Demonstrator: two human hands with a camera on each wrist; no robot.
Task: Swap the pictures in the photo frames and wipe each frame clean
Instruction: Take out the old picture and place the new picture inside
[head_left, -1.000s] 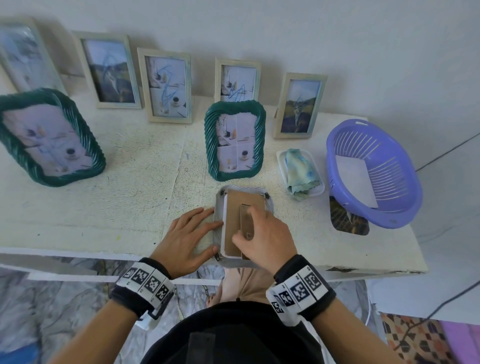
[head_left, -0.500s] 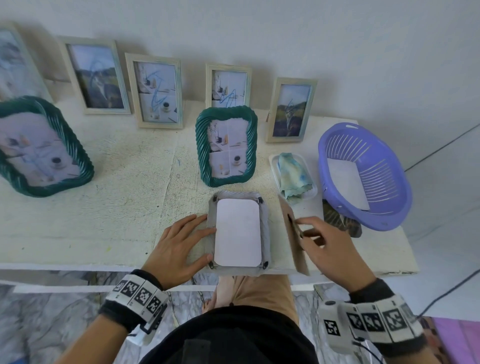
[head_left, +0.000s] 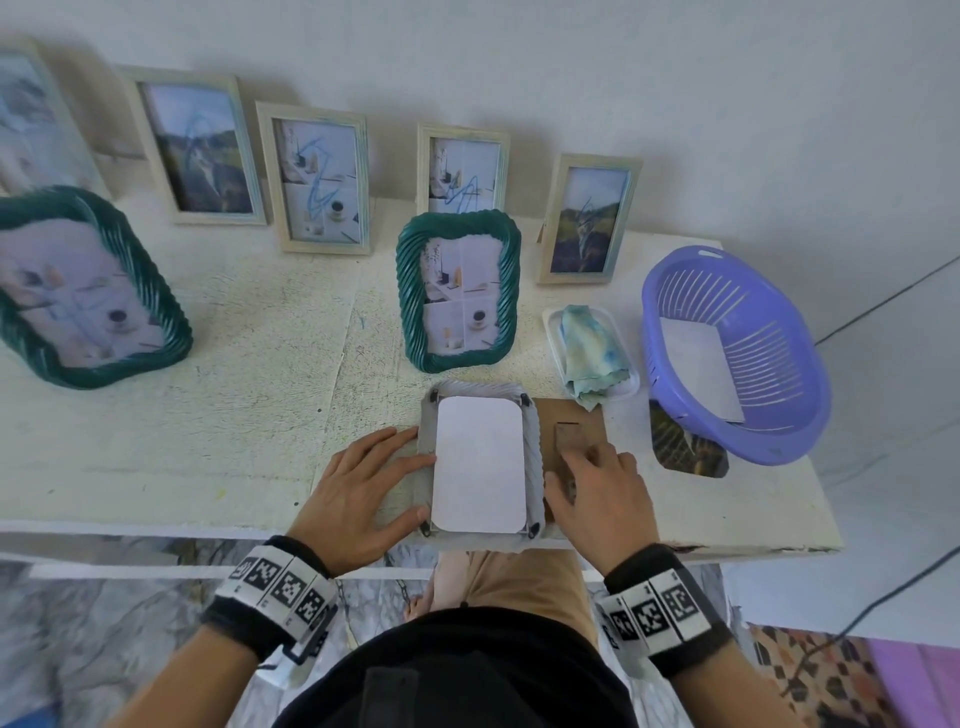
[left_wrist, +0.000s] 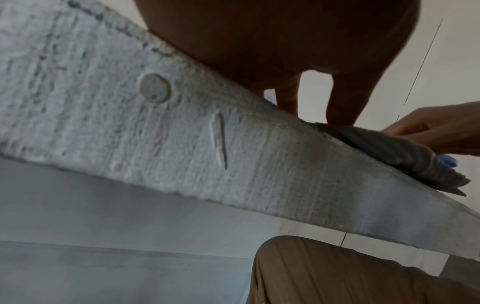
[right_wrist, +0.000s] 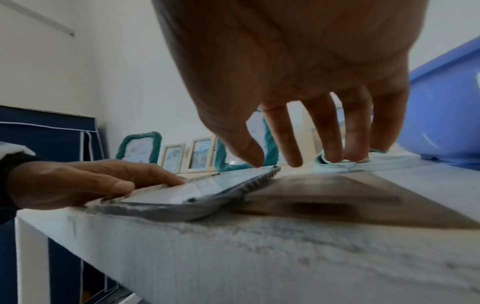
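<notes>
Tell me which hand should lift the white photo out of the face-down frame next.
Right. The right hand is open and free above the backing board; the left hand rests flat against the frame, steadying it around the photo.

Behind the fingers of your left hand (head_left: 358, 493) you wear a black fabric wristband (head_left: 270, 608) wrapped with a white strip of square black-and-white coded markers; a small dark and white device hangs under it. Behind the fingers of your right hand (head_left: 597, 499) sits a matching black band (head_left: 657, 616) with the same white marker strip. Your forearms are bare. You wear a black top (head_left: 457, 675) and tan trousers (head_left: 519, 582), which also show in the left wrist view (left_wrist: 350, 273).
</notes>
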